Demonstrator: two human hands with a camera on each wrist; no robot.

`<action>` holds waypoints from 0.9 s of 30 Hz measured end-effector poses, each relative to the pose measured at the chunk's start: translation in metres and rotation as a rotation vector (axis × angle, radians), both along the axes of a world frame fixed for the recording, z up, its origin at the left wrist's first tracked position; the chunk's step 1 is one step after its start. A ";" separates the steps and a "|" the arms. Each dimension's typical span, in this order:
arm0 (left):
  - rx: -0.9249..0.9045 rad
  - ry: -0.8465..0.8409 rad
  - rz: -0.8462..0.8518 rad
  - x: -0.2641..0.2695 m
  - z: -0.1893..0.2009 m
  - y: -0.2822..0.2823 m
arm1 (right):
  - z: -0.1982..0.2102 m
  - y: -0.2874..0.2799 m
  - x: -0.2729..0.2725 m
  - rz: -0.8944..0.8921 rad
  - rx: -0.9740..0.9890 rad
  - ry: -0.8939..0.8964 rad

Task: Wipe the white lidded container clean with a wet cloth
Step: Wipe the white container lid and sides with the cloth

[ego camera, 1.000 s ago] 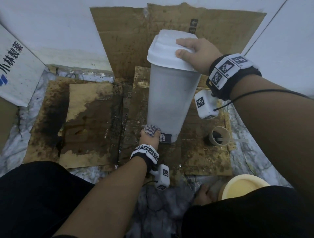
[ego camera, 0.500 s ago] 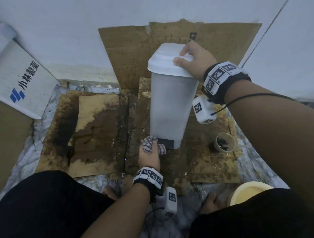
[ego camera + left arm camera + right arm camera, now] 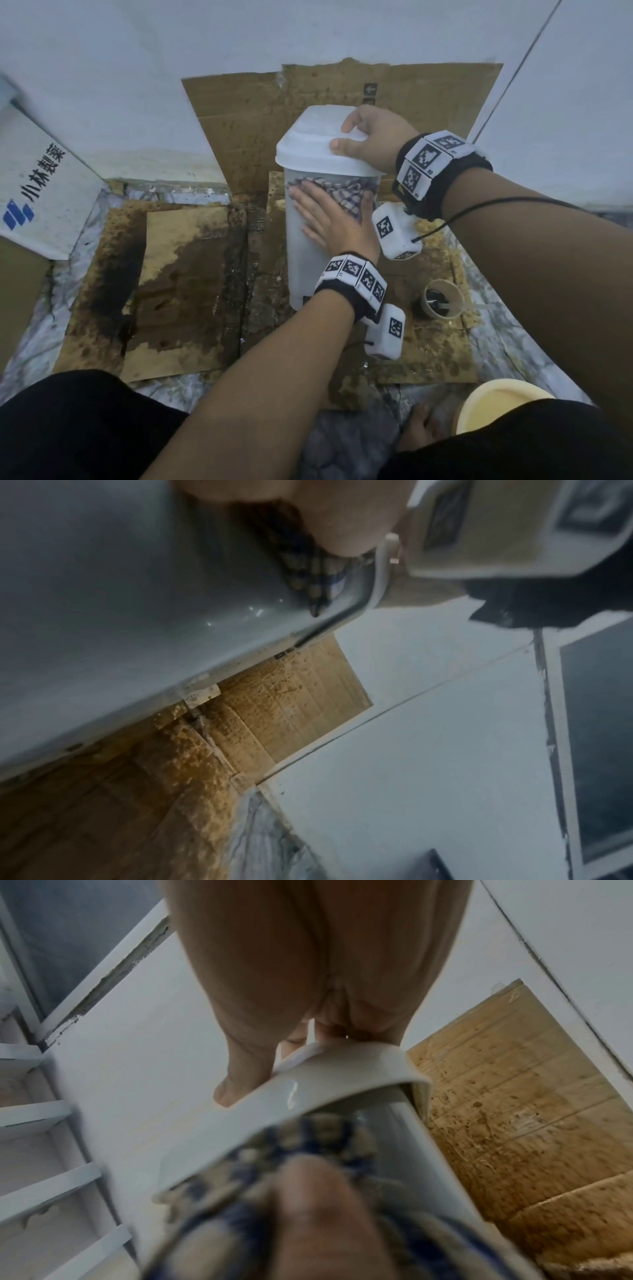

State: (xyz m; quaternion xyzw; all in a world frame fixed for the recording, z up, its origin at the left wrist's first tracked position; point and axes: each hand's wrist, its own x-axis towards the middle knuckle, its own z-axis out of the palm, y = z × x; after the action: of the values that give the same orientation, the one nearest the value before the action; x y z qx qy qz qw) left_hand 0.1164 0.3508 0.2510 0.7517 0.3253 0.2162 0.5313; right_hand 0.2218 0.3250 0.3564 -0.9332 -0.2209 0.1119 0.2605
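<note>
Brown, wet-stained cardboard (image 3: 191,274) is lying across the floor, and the white container (image 3: 308,246) is standing upright on it, its long axis running vertically, with more cardboard propped against the wall behind. Its lid (image 3: 308,150) is sitting closed on top. The right hand (image 3: 373,140) is resting on the lid's right side, fingers curled over the far edge and thumb lying on the near rim, steadying it. The left hand (image 3: 329,219) is pressing flat against the near wall, fingers spread and pointing up-left, and it is pinning the checked cloth (image 3: 342,192) against the wall just under the lid's rim. So the cloth is sitting at the very top of the wall, with the whole unwiped length of it lying below, towards the person's wrist; judging from this, the coming stroke is heading downward along the long axis, and the left hand is the one doing it. A small cup (image 3: 442,301) is standing on the cardboard to the right, well apart from the container.
</note>
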 end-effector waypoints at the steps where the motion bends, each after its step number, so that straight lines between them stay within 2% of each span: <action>1: 0.037 0.029 0.016 0.004 0.001 -0.002 | 0.000 -0.002 0.001 0.013 0.017 0.012; 9: 0.147 0.055 0.077 0.021 -0.002 -0.004 | 0.002 -0.026 0.008 0.099 0.212 0.168; 21: 0.205 0.134 0.124 0.032 -0.005 0.005 | -0.002 -0.025 0.018 0.154 0.222 0.217; 27: 0.227 0.220 0.090 0.013 -0.037 0.000 | -0.002 -0.027 0.016 0.142 0.238 0.237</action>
State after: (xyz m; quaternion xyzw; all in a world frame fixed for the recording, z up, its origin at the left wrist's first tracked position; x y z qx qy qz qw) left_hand 0.1292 0.3507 0.2138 0.8105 0.3886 0.1917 0.3941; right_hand 0.2382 0.2982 0.3540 -0.8581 -0.2658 0.2124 0.3846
